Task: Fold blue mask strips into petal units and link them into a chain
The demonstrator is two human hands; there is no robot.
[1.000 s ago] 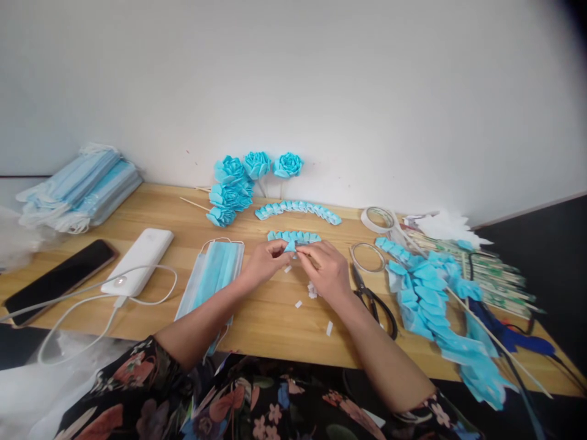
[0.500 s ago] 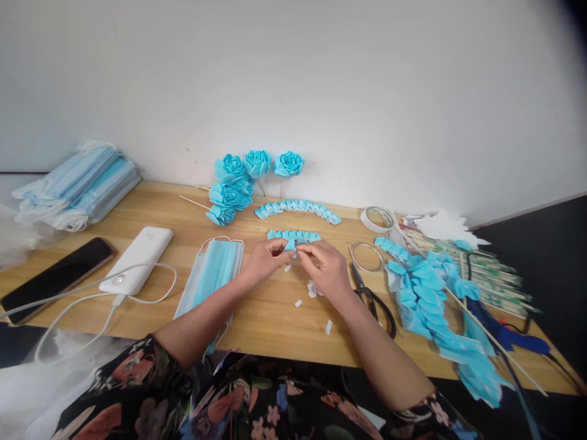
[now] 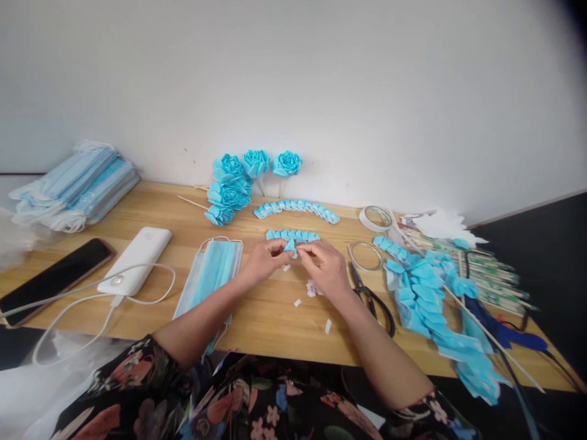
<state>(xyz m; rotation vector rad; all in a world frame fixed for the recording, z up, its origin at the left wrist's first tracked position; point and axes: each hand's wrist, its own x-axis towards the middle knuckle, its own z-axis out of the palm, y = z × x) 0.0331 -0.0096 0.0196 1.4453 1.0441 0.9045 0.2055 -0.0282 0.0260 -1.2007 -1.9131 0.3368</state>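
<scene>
Between both hands is a small folded blue fabric petal (image 3: pixel 290 245). My left hand (image 3: pixel 266 260) is closed, pinching the petal's left side. My right hand (image 3: pixel 326 266) is closed too, its thumb and forefinger pinching at the petal's right edge. Just behind the fingertips lies a short row of blue petals (image 3: pixel 292 234). Farther back a longer curved row of petals (image 3: pixel 297 206) rests on the table. Small white paper scraps (image 3: pixel 313 288) are scattered below my hands. Black scissors (image 3: pixel 372 299) lie right of my right wrist, by a thin ring of tape (image 3: pixel 365 256).
Blue fabric roses (image 3: pixel 232 188) lean by the wall. Face masks (image 3: pixel 213 269) lie left of my forearm, with a mask stack (image 3: pixel 76 186), phone (image 3: pixel 55 280) and cabled power bank (image 3: pixel 135 261) beyond. Rightward are blue fabric strips (image 3: pixel 422 293), a blue glue gun (image 3: pixel 499 330) and a tape roll (image 3: pixel 376 218).
The view has shifted very slightly. Both hands keep their pinch on the blue petal, with hardly any movement.
</scene>
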